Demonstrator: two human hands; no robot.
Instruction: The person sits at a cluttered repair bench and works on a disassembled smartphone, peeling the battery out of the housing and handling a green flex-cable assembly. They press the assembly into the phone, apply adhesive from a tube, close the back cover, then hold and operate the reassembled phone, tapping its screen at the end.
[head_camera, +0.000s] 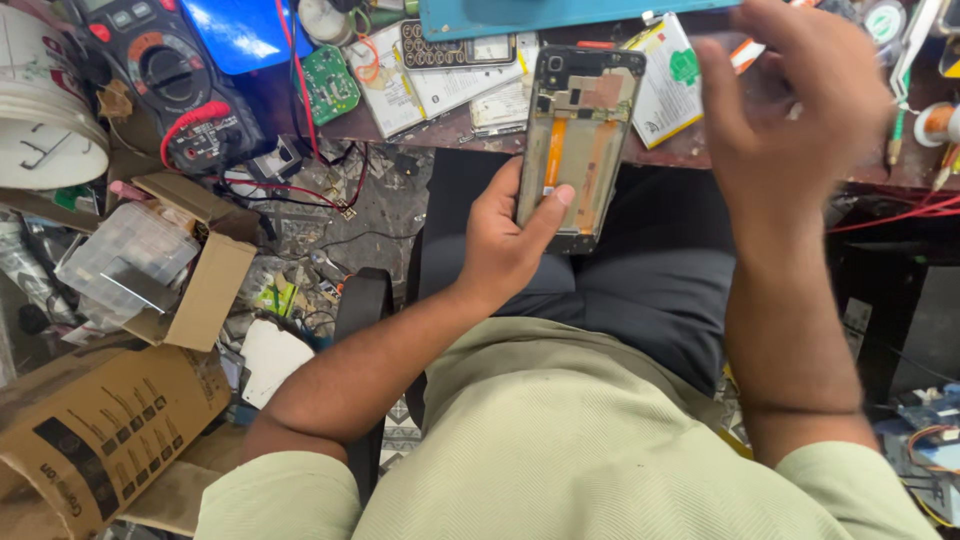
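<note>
Lower frame, nearest the camera: pale green shirt fills the bottom centre, dark trousers just above it.

Lower left: brown cardboard box lying on its side; above it a smaller open carton with a clear plastic case in it.

Centre: left hand grips an opened phone frame, back cover off, orange ribbon and copper-coloured parts showing. Thumb lies across the frame's lower left edge, fingers wrapped behind. Frame is held upright over the lap, its top end overlapping the bench edge in the picture.

Upper right: right hand is raised just right of the phone frame, not touching it. Fingers loosely apart and slightly curled, holding nothing; the hand is motion-blurred.

Top of frame, farthest: cluttered workbench. Flat battery with a green mark lies between phone frame and right hand. Small green circuit board upper centre-left. Multimeter with red leads upper left. White round clock face at far left edge. Blue-green mat along the top edge.
</note>
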